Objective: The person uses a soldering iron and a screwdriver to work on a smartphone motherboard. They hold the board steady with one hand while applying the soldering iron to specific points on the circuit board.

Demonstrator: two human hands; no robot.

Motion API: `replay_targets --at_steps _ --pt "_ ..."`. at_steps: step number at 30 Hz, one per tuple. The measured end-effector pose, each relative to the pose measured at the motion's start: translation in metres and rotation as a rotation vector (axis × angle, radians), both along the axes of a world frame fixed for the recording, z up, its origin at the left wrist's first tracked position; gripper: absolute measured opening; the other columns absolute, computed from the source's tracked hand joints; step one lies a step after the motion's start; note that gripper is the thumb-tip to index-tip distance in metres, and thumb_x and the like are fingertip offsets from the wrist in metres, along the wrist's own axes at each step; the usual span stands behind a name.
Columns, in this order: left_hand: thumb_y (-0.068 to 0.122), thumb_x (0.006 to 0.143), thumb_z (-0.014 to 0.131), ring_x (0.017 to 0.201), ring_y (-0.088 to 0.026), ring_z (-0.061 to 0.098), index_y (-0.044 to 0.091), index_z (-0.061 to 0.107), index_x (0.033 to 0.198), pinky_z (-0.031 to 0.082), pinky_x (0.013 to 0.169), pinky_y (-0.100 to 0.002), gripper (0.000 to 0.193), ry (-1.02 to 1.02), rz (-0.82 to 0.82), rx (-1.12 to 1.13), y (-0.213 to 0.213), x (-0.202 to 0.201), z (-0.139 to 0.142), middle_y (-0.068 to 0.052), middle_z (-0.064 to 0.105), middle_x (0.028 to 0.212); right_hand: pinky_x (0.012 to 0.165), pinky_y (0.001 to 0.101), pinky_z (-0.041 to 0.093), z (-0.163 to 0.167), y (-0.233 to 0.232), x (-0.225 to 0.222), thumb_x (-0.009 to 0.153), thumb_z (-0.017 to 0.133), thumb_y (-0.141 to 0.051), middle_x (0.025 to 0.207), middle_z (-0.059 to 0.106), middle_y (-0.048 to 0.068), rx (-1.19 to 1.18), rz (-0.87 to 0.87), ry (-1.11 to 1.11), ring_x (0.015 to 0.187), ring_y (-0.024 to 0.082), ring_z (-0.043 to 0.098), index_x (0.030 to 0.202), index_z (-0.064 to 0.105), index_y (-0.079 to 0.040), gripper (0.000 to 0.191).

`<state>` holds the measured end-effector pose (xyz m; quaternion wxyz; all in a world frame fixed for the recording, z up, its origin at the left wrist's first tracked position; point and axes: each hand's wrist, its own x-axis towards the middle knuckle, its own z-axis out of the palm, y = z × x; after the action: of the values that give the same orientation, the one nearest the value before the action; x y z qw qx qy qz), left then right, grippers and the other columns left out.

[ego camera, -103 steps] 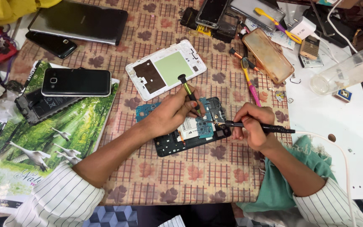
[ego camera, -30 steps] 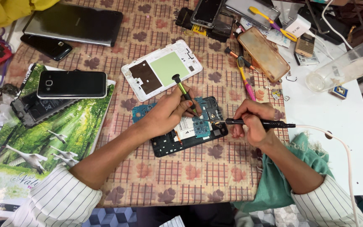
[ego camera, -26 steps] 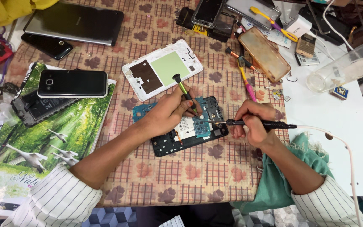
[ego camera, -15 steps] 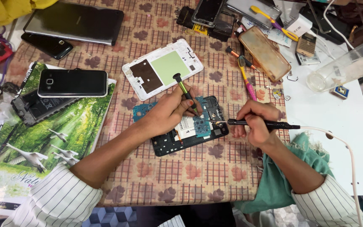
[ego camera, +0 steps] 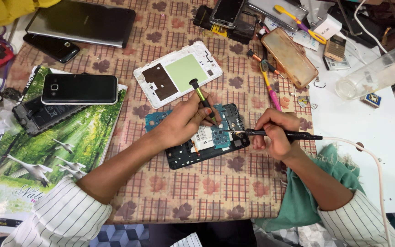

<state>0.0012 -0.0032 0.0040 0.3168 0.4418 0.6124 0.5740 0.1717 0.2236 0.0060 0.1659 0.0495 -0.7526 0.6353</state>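
Nearest the viewer, two striped sleeves lead up to the hands over the checked, leaf-printed cloth of the worktop [ego camera: 216,192]. A rumpled green rag [ego camera: 312,201] lies at about four o'clock from the work, under the right forearm.

The opened phone [ego camera: 206,139] sits dead centre: a black plastic frame with a teal circuit board and a pale shield exposed, flat and hard-edged. The left hand [ego camera: 184,121] rests on it, its grip closed round a slim screwdriver [ego camera: 203,98] with a yellow-green shaft and black cap, held steeply with the tip down on the board. The right hand [ego camera: 273,135] has its grip clamped on a black soldering iron [ego camera: 280,134], lying almost level, its tip meeting the board at three o'clock. Compared with a second ago the iron has slid only slightly along the board's edge and the screwdriver has barely stirred, so the work looks like fine, steady touching at one spot.

At eleven o'clock lies a white back housing [ego camera: 177,73] with a pale green panel. Farther out at nine o'clock a glossy black smartphone [ego camera: 79,89] lies on a book with a forest cover [ego camera: 56,155]. At one o'clock is an amber phone case [ego camera: 289,57], soft-looking and translucent.
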Motion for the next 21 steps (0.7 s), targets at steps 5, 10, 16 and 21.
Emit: replay_targets --at_steps 5,10,16,21 --pt "0.002 0.107 0.037 0.104 -0.020 0.073 0.001 0.040 0.119 0.065 0.092 -0.031 0.013 0.007 -0.001 -0.014 0.0000 -0.0005 0.0017 -0.015 0.069 0.106 0.042 0.0315 0.053 -0.0008 -0.0007 -0.0001 0.083 0.036 -0.002 0.054 0.056 0.012 0.015 -0.039 -0.040 0.039 0.015 0.054 0.076 0.054 0.010 0.023" --pt "0.002 0.107 0.037 0.105 -0.020 0.073 0.001 0.040 0.119 0.065 0.092 -0.031 0.013 -0.007 -0.004 0.002 -0.0001 -0.0002 0.0017 -0.015 0.068 0.107 0.042 0.0311 0.054 0.0015 -0.0014 0.0002 0.084 0.036 -0.003 0.054 0.056 0.012 0.023 -0.046 -0.036 0.040 0.015 0.054 0.076 0.054 0.010 0.023" --pt "0.002 0.107 0.037 0.104 -0.020 0.073 0.001 0.040 0.119 0.065 0.092 -0.031 0.012 0.001 -0.003 -0.002 0.0005 -0.0006 -0.0004 -0.015 0.069 0.106 0.042 0.0306 0.054 0.0013 -0.0022 0.0000 0.084 0.037 -0.003 0.053 0.057 0.012 0.036 -0.044 -0.036 0.040 0.015 0.054 0.077 0.055 0.010 0.023" --pt "0.002 0.107 0.037 0.103 -0.020 0.073 0.000 0.040 0.119 0.065 0.091 -0.031 0.013 0.003 -0.003 -0.001 0.0008 -0.0015 -0.0021 -0.015 0.069 0.107 0.042 0.0306 0.053 -0.0006 -0.0011 -0.0007 0.084 0.036 -0.002 0.054 0.056 0.012 0.016 -0.034 -0.041 0.040 0.015 0.054 0.077 0.055 0.010 0.023"
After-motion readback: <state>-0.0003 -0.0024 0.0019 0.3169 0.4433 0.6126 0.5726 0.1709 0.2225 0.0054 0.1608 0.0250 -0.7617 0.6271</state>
